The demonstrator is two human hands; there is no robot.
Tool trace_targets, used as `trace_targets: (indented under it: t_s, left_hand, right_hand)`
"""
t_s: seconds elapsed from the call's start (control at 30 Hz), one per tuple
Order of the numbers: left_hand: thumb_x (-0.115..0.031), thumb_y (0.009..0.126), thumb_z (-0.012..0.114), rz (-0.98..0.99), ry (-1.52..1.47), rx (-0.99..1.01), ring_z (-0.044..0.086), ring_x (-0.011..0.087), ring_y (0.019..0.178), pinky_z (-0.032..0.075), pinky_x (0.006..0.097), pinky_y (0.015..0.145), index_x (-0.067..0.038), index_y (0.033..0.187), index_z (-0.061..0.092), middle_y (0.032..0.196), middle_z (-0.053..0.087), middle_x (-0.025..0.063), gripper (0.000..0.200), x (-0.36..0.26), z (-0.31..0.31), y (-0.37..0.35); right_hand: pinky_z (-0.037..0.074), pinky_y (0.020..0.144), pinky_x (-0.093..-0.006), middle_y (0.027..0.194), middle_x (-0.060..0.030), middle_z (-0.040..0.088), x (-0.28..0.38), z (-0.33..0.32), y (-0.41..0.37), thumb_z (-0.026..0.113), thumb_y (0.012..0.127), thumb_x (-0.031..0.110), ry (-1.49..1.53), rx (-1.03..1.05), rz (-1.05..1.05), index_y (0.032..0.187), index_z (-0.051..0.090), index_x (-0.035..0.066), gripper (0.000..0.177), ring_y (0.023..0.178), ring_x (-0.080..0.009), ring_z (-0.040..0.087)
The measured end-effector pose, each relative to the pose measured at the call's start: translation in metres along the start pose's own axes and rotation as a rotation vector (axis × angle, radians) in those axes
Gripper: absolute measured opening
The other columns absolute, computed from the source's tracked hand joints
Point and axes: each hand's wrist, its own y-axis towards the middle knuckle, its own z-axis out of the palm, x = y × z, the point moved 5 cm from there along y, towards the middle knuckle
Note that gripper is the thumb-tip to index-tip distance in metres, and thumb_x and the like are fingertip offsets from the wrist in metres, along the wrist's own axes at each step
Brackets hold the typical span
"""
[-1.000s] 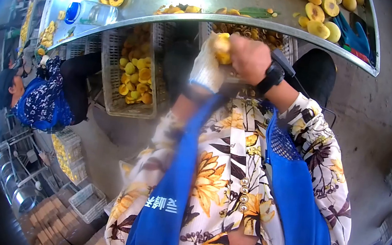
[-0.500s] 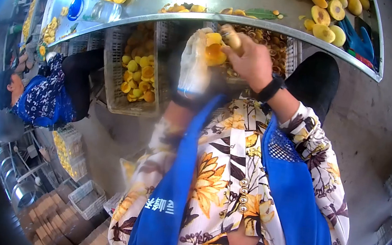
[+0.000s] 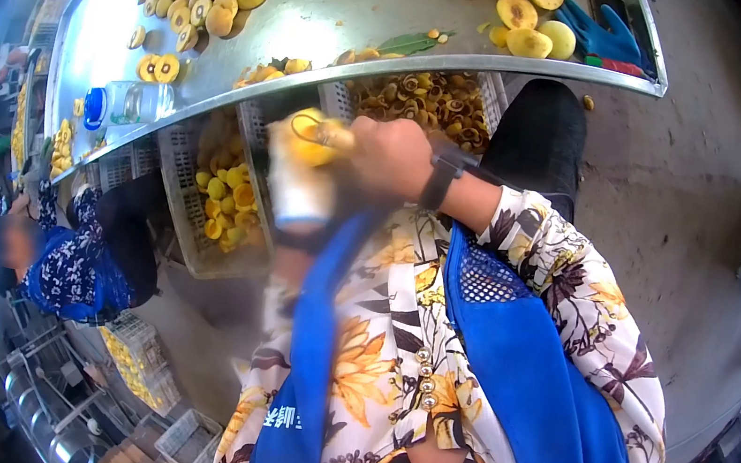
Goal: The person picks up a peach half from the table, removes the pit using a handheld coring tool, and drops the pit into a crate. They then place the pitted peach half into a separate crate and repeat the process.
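Observation:
A white glove covers my left hand, which is blurred and closed around a yellow fruit half. My bare right hand, with a dark band at the wrist, is closed beside it. A thin curved metal loop shows against the fruit, on the side of my right fingers; its handle is hidden in them. Both hands are in front of my chest, just below the table edge. Under the edge lies a crate of brown pits and scraps; left of my hands is a crate with yellow fruit halves.
The metal table bears many yellow fruits and halves, a bottle with a blue cap, a leaf and a blue glove. Another person sits at the left. Crates stand at the far right.
The view has shifted, showing more of the table's fruit. My right hand has turned and come against the fruit in my left hand; the metal loop now shows over it.

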Motion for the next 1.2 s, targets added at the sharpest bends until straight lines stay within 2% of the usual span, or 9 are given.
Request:
trace_targets:
  t_s: [0.1, 0.23, 0.27, 0.47, 0.63, 0.8, 1.0, 1.1, 1.2]
  left_hand:
    - [-0.051, 0.091, 0.044, 0.127, 0.056, -0.311, 0.058, 0.0289, 0.094, 0.046, 0.0391, 0.083, -0.003, 0.114, 0.053, 0.103, 0.061, 0.014, 0.054, -0.067, -0.075, -0.006]
    - [-0.04, 0.085, 0.056, 0.409, 1.649, -0.894, 0.055, 0.0299, 0.103, 0.044, 0.037, 0.089, -0.002, 0.115, 0.058, 0.113, 0.057, 0.019, 0.048, -0.149, -0.1, -0.033]
    - [-0.04, 0.085, 0.056, 0.449, 1.614, -0.908, 0.054, 0.031, 0.106, 0.042, 0.0362, 0.091, -0.004, 0.112, 0.06, 0.116, 0.056, 0.0188, 0.045, -0.151, -0.084, -0.028]
    - [-0.03, 0.083, 0.062, 0.968, 1.605, 0.0, 0.062, 0.0286, 0.093, 0.048, 0.0359, 0.084, -0.007, 0.112, 0.06, 0.105, 0.064, 0.0135, 0.037, -0.042, 0.129, 0.062]
    - [-0.057, 0.08, 0.051, 0.428, 1.943, 0.572, 0.062, 0.0298, 0.094, 0.047, 0.0409, 0.083, -0.018, 0.108, 0.063, 0.103, 0.064, 0.0125, 0.049, 0.074, 0.258, 0.107]
    - [-0.059, 0.068, 0.062, 0.382, 1.748, 0.619, 0.062, 0.0279, 0.094, 0.048, 0.0363, 0.082, -0.017, 0.103, 0.066, 0.101, 0.065, 0.013, 0.055, 0.091, 0.261, 0.12]
    - [-0.015, 0.066, 0.072, 0.75, 1.128, 0.675, 0.061, 0.0256, 0.093, 0.048, 0.0311, 0.083, -0.008, 0.101, 0.064, 0.098, 0.063, 0.0113, 0.036, 0.008, 0.219, 0.042]
    - [-0.006, 0.067, 0.07, 0.78, 1.154, 0.633, 0.057, 0.0226, 0.102, 0.045, 0.0315, 0.09, -0.002, 0.115, 0.055, 0.112, 0.058, 0.0118, 0.051, -0.017, 0.201, 0.003]
    - [-0.029, 0.083, 0.062, 0.232, 0.534, 0.467, 0.054, 0.0208, 0.107, 0.044, 0.0336, 0.091, -0.002, 0.125, 0.046, 0.118, 0.055, 0.0099, 0.052, -0.01, 0.162, 0.001]
  right_hand:
    - [0.049, 0.057, -0.0442, 0.059, -0.0143, 0.059, -0.017, -0.011, -0.009, 0.064, 0.076, 0.032, 0.088, -0.086, 0.228, 0.081, 0.056, 0.006, 0.028, 0.057, -0.0354, 0.059]
    - [0.049, 0.067, -0.0442, 0.074, -0.0157, 0.063, -0.069, 0.0, -0.02, 0.057, 0.081, 0.027, 0.042, 0.076, 0.462, 0.087, 0.058, 0.005, 0.022, 0.072, -0.0336, 0.062]
    - [0.048, 0.07, -0.0433, 0.083, -0.0169, 0.062, -0.079, 0.002, -0.024, 0.055, 0.083, 0.024, 0.04, 0.084, 0.45, 0.089, 0.058, 0.004, 0.021, 0.078, -0.0321, 0.061]
    - [0.049, 0.064, -0.0353, 0.081, -0.0149, 0.061, -0.081, -0.069, -0.063, 0.064, 0.079, 0.019, 0.126, -0.407, 0.495, 0.096, 0.061, 0.004, 0.022, 0.07, -0.0278, 0.06]
    - [0.047, 0.059, -0.0235, 0.078, -0.0033, 0.063, -0.088, -0.097, -0.1, 0.063, 0.084, 0.012, 0.179, -0.656, 0.609, 0.099, 0.061, 0.001, 0.019, 0.067, -0.0068, 0.056]
    - [0.049, 0.067, -0.0338, 0.08, -0.0164, 0.062, -0.075, -0.115, -0.117, 0.063, 0.079, 0.019, 0.379, -0.826, 0.746, 0.099, 0.062, 0.003, 0.026, 0.07, -0.0256, 0.062]
    - [0.032, 0.037, -0.0184, 0.068, -0.0039, 0.058, -0.066, -0.109, -0.069, 0.059, 0.089, 0.024, 1.338, -0.667, 0.58, 0.114, 0.049, 0.0, 0.036, 0.041, -0.0036, 0.04]
    - [0.044, 0.057, -0.0208, 0.081, 0.0027, 0.059, -0.057, -0.094, -0.048, 0.063, 0.086, 0.025, 1.271, -0.489, 0.584, 0.103, 0.057, 0.001, 0.03, 0.067, -0.0051, 0.054]
    - [0.044, 0.057, -0.0205, 0.083, 0.0026, 0.06, -0.043, -0.086, -0.03, 0.065, 0.084, 0.024, 1.227, -0.422, 0.488, 0.108, 0.056, 0.002, 0.034, 0.069, -0.0039, 0.053]
